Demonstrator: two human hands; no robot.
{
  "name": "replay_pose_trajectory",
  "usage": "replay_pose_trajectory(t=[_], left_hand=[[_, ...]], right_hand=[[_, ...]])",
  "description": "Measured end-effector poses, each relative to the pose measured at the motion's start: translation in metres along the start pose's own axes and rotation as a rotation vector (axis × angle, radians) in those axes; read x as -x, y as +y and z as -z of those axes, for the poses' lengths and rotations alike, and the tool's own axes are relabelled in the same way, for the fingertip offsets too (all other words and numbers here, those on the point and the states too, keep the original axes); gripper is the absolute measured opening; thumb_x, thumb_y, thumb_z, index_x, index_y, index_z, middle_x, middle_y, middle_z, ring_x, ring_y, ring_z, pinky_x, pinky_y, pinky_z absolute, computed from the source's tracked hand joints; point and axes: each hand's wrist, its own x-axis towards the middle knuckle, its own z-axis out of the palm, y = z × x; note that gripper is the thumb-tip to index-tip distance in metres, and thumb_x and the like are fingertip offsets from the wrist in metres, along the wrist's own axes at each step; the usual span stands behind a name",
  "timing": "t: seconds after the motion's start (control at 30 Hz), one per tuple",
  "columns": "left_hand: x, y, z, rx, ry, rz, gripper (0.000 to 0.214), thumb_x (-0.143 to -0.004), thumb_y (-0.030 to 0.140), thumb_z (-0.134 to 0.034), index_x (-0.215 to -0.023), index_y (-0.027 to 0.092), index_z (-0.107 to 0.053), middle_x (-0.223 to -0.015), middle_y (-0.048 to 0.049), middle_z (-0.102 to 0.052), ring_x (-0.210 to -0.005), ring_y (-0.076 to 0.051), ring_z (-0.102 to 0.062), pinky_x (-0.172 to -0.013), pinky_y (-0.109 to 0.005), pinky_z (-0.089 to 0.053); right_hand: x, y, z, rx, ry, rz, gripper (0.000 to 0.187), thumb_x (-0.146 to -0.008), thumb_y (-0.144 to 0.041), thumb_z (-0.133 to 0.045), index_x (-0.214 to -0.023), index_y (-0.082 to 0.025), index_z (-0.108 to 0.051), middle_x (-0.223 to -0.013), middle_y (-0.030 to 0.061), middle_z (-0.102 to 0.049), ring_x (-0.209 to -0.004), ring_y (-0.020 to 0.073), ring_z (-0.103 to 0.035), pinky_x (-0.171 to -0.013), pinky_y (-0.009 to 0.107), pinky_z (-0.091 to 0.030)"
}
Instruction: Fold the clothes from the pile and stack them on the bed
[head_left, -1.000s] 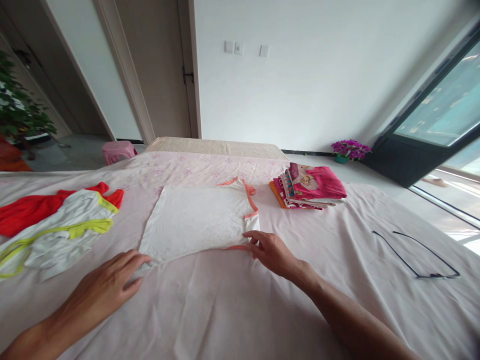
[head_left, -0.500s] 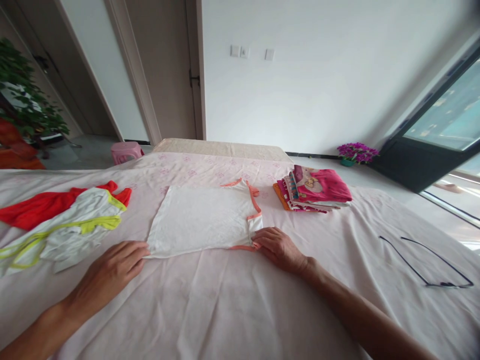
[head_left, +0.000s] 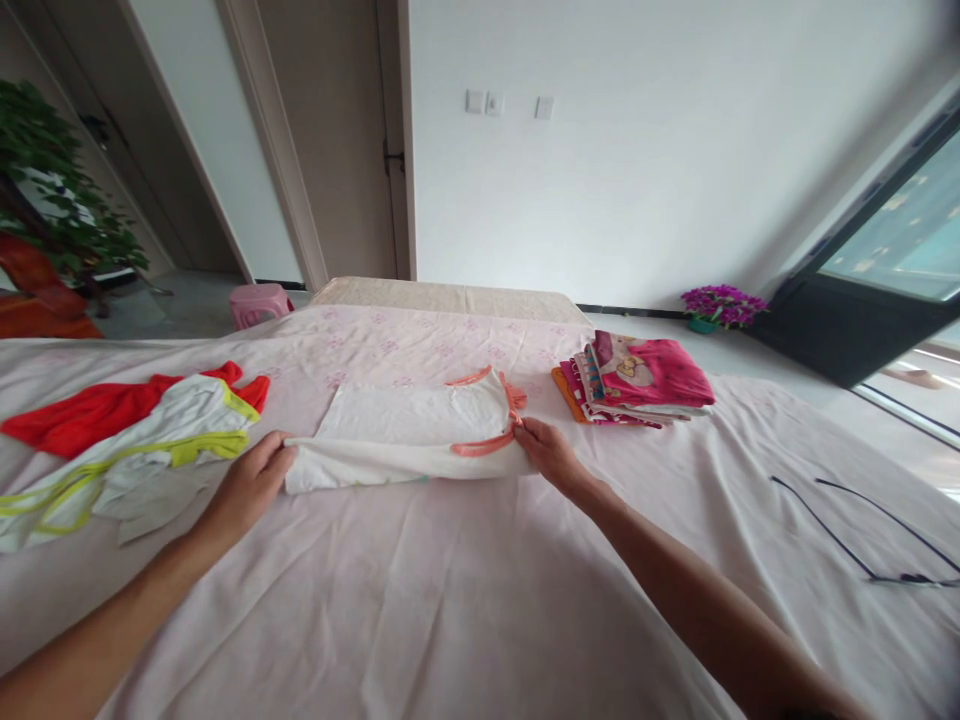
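A white sleeveless top (head_left: 397, 412) with orange trim lies on the pink bedsheet (head_left: 420, 620), its neck and armhole end to the right. Its near edge is lifted and folded partway over the rest. My left hand (head_left: 259, 470) pinches the hem corner at the left. At the other end, my right hand (head_left: 551, 452) grips the orange-trimmed shoulder part. The fingertips of both hands are partly hidden by cloth. To the right, beyond my right hand, sits a stack of folded clothes (head_left: 649, 375) with a pink printed piece on top.
Loose red clothing (head_left: 90, 405) and a white garment with yellow trim (head_left: 172, 460) lie crumpled at left. Eyeglasses (head_left: 874, 575) rest on the sheet at right. Past the bed stand a pink stool (head_left: 259, 303) and a pot of purple flowers (head_left: 724, 303).
Both hands have raised the top's near edge and carried it away from me, so that it folds over the flat part. Earlier the top lay flat with both hands at its near corners.
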Motion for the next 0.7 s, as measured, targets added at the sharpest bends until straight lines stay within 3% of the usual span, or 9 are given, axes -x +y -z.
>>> replay_pose_trajectory(t=[0.1,0.23,0.5,0.6,0.67,0.7], left_hand=[[-0.033,0.004,-0.02,-0.047,-0.048,0.096,0.027,-0.089,0.042,-0.034,-0.086,0.023,-0.053,-0.074,0.0001,-0.063,-0.074,-0.019,-0.062,-0.066,-0.025,-0.046],[-0.058,0.001,-0.037,-0.192,-0.123,0.12,0.033,-0.091,0.042,-0.035,-0.097,0.021,-0.059,-0.095,-0.0091,-0.073,-0.09,-0.025,-0.068,-0.072,-0.027,-0.045],[-0.055,0.008,-0.037,-0.419,-0.182,0.117,0.045,-0.096,0.049,-0.029,-0.114,0.021,-0.059,-0.097,-0.0121,-0.074,-0.088,-0.032,-0.069,-0.066,-0.034,-0.045],[-0.042,0.009,-0.03,-0.436,-0.012,-0.074,0.042,-0.096,0.044,-0.035,-0.119,0.016,-0.057,-0.106,-0.0144,-0.071,-0.096,-0.032,-0.067,-0.08,-0.04,-0.049],[-0.029,0.007,-0.024,-0.36,0.054,-0.292,0.038,-0.096,0.04,-0.039,-0.116,0.016,-0.06,-0.114,-0.014,-0.068,-0.107,-0.029,-0.063,-0.093,-0.04,-0.047],[-0.021,0.006,-0.022,-0.305,0.03,-0.401,0.035,-0.096,0.039,-0.041,-0.114,0.017,-0.061,-0.117,-0.0123,-0.067,-0.111,-0.027,-0.062,-0.098,-0.038,-0.045]], right_hand=[[-0.026,0.005,-0.007,0.211,0.08,0.004,0.042,-0.097,-0.051,-0.039,-0.072,-0.02,-0.052,-0.07,-0.0005,-0.056,-0.066,0.0137,-0.051,-0.061,0.022,-0.035],[-0.037,0.008,-0.006,0.539,0.133,-0.077,0.044,-0.099,-0.052,-0.039,-0.08,-0.02,-0.063,-0.076,0.0045,-0.065,-0.071,0.0176,-0.058,-0.063,0.025,-0.035],[-0.049,0.004,-0.005,0.691,0.135,-0.175,0.042,-0.099,-0.053,-0.04,-0.097,-0.022,-0.068,-0.094,0.0108,-0.072,-0.087,0.0236,-0.066,-0.072,0.03,-0.04],[-0.036,0.0,-0.002,0.69,0.218,-0.06,0.032,-0.102,-0.041,-0.038,-0.106,-0.023,-0.065,-0.099,0.0096,-0.071,-0.09,0.0226,-0.064,-0.077,0.031,-0.04],[-0.019,-0.002,-0.001,0.675,0.191,0.166,0.026,-0.101,-0.033,-0.041,-0.108,-0.022,-0.064,-0.099,0.0084,-0.07,-0.091,0.0213,-0.062,-0.081,0.031,-0.039],[-0.01,-0.002,-0.001,0.668,0.134,0.287,0.023,-0.099,-0.03,-0.044,-0.108,-0.021,-0.064,-0.099,0.008,-0.07,-0.091,0.021,-0.061,-0.083,0.031,-0.039]])
